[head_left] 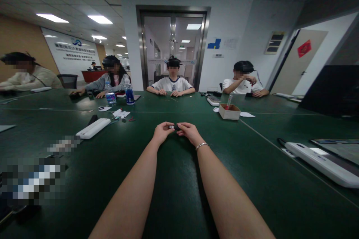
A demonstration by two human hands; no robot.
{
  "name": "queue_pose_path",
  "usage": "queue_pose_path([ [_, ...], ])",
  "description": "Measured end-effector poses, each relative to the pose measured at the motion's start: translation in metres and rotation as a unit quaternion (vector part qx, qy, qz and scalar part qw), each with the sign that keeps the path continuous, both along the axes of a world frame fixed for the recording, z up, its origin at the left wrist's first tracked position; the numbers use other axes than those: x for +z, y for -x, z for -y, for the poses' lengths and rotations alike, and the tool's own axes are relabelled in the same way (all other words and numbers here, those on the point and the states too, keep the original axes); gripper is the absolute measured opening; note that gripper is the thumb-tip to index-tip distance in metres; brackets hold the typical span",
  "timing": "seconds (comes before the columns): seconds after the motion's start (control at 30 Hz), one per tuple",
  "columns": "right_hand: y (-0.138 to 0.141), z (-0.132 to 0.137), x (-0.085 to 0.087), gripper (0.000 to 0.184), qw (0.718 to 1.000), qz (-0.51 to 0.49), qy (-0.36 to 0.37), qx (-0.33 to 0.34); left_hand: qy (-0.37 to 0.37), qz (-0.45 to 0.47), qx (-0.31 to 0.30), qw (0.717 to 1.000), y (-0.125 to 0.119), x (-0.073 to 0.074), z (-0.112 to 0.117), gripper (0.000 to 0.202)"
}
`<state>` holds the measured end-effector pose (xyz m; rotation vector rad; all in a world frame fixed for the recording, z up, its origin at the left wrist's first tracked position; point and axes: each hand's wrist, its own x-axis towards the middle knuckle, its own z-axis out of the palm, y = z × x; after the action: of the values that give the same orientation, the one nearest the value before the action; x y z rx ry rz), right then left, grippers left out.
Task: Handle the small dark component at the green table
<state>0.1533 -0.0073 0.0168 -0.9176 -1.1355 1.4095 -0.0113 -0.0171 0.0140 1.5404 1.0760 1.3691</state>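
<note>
My two hands meet above the green table, fingertips almost touching. Between them is a small black-and-silver object (176, 127), perhaps a USB stick, too small to name for sure. My left hand (162, 131) is closed in a pinch at its silver end. On the black end, my right hand (189, 132) is closed with thumb and fingers, a silver bracelet (202, 145) around its wrist. Fingers cover part of the object, so I cannot tell whether it is one piece or two.
White power strips (94, 128) lie to the left and right on the green table (179, 194). A small box (229, 112) stands ahead right; a blue bottle (129, 94) and paper scraps (121, 113) are ahead left. Several people sit across the table.
</note>
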Motion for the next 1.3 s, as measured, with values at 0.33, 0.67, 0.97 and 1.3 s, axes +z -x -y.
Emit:
queue_pose_path([
  [0.33,-0.002,-0.001,-0.002,0.015,1.000,-0.012,-0.004,-0.005,0.085,0.060,0.009,0.995,-0.003,0.005,0.002,0.026],
  [0.67,-0.001,0.001,-0.002,0.019,1.000,0.005,-0.031,0.003,0.087,-0.037,0.051,0.994,0.000,-0.001,-0.006,0.028],
  [0.97,-0.003,0.003,-0.004,0.033,0.998,-0.027,-0.048,0.023,0.081,-0.106,0.091,0.987,-0.002,0.004,0.002,0.044],
  [1.3,-0.003,0.006,-0.001,0.036,0.997,-0.038,-0.050,0.049,0.096,-0.199,0.174,0.960,-0.009,0.017,0.012,0.055],
])
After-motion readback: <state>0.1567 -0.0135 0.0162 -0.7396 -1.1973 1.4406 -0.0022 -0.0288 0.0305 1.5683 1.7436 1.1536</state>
